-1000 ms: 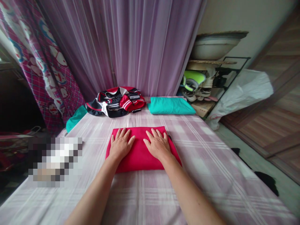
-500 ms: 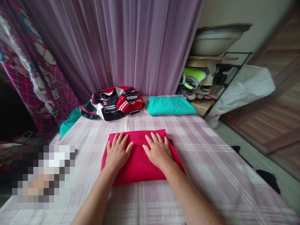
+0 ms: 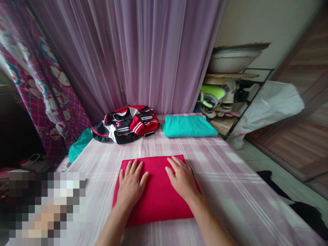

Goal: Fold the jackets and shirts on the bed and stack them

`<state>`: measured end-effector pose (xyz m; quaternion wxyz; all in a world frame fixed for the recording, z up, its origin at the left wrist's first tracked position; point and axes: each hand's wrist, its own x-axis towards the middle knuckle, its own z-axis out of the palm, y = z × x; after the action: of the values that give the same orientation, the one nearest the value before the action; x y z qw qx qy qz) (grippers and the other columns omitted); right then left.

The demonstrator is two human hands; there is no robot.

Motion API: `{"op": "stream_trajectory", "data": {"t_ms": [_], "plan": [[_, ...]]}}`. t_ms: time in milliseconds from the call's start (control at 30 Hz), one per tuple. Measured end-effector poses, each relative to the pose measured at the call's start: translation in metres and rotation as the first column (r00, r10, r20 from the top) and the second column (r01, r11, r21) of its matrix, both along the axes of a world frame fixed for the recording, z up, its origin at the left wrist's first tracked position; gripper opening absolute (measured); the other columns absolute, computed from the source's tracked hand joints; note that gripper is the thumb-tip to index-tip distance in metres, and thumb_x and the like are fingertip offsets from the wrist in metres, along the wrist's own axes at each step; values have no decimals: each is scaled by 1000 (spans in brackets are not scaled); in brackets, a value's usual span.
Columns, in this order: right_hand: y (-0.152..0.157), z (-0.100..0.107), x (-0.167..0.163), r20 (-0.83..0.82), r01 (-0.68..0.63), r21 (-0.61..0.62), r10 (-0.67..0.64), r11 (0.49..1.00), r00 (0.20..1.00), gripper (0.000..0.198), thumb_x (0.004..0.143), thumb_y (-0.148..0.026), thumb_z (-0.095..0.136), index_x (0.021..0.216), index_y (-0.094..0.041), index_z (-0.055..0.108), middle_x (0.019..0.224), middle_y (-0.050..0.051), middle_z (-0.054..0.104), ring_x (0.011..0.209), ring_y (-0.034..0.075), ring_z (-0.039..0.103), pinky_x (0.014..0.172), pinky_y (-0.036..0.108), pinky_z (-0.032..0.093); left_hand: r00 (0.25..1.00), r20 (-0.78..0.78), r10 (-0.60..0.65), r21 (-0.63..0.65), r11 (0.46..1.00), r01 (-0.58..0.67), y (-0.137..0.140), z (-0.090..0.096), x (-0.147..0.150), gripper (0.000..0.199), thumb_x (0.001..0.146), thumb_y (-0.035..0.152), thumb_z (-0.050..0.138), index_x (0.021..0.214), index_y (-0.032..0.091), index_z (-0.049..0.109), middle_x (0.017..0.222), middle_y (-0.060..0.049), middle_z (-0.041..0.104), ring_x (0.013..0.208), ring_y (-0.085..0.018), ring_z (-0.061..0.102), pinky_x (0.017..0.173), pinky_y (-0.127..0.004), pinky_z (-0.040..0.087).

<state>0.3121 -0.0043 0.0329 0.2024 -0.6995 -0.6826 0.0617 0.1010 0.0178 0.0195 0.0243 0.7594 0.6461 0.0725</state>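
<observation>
A folded red garment (image 3: 159, 194) lies flat in front of me, in a neat near-rectangle. My left hand (image 3: 132, 184) rests palm down on its left side, fingers spread. On the right side of the same garment is my right hand (image 3: 180, 177), also flat, its outer fingers reaching the right edge. A bit of dark cloth shows by that edge. Farther back sits a folded teal garment (image 3: 189, 126), and left of it a crumpled red, black and white striped jacket (image 3: 125, 124).
The garments lie on a plaid sheet (image 3: 230, 191). A purple curtain (image 3: 153, 58) hangs behind. At the back right stands a rack (image 3: 265, 77) with shoes and a basin (image 3: 234, 59), beside a white plastic bag (image 3: 271, 106). Teal cloth (image 3: 80, 145) hangs at the left edge.
The view has tilted up, so everything sits lower in the picture. My right hand has shifted toward the garment's right edge. My left hand stays on the left side.
</observation>
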Motion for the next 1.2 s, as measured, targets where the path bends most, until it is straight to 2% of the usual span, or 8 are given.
{"op": "stream_trajectory", "data": {"t_ms": [133,233,333,533,767,933,1133,1200], "plan": [[9,-5,31,30,285,37,-286,958,958,54,98,-36,35,143,-13,52,149,16,49,139,29,41,109,44,37,1000,-17,-4,-7,1000,4,0,2,1,58,97,52,34,149,28,43,160,-3,34,150,-29,25,120,-57,22],[11,-10,46,86,392,-81,-385,917,919,53,97,-43,37,134,-14,61,150,17,48,141,35,37,108,52,37,1000,-20,-8,3,1000,8,-1,2,1,58,97,53,34,149,27,44,160,-4,35,150,-29,26,120,-57,22],[12,-17,49,87,359,-158,-349,920,933,49,97,-49,39,119,-19,71,150,13,49,143,37,34,109,56,34,1000,-15,-22,8,1000,22,-1,2,1,59,97,53,35,148,27,45,159,-5,36,150,-30,26,119,-57,23],[16,-29,48,39,293,1,-293,956,955,29,92,-35,52,101,-17,73,132,13,65,131,31,49,105,43,39,999,-38,-26,3,1000,26,-3,5,2,60,98,53,34,150,25,43,160,-5,34,150,-30,25,120,-57,23],[6,2,54,97,268,62,-273,961,957,24,95,-37,50,90,-20,66,77,7,75,76,22,69,71,31,41,997,-53,-53,14,998,54,-3,10,5,59,98,55,35,150,28,41,160,-5,33,150,-31,26,119,-59,22],[4,0,58,97,298,-70,-291,952,952,15,90,-33,57,97,-22,66,87,5,77,81,21,71,68,29,43,996,-52,-69,-30,997,67,-1,9,6,60,98,56,33,150,29,42,161,-5,34,150,-31,25,119,-60,22],[2,12,33,16,129,344,-143,930,990,42,94,-28,48,131,-12,58,132,17,64,117,26,62,96,38,46,997,-47,-64,-42,997,62,-3,13,10,61,97,59,31,149,29,43,161,-6,34,150,-32,25,118,-62,22],[-2,17,13,29,-1,355,-10,935,1000,46,98,-31,41,138,-14,55,143,16,57,130,25,53,107,42,40,997,-47,-66,-43,997,64,-4,16,11,61,98,58,30,149,29,43,161,-6,35,150,-32,25,116,-64,22]]}}
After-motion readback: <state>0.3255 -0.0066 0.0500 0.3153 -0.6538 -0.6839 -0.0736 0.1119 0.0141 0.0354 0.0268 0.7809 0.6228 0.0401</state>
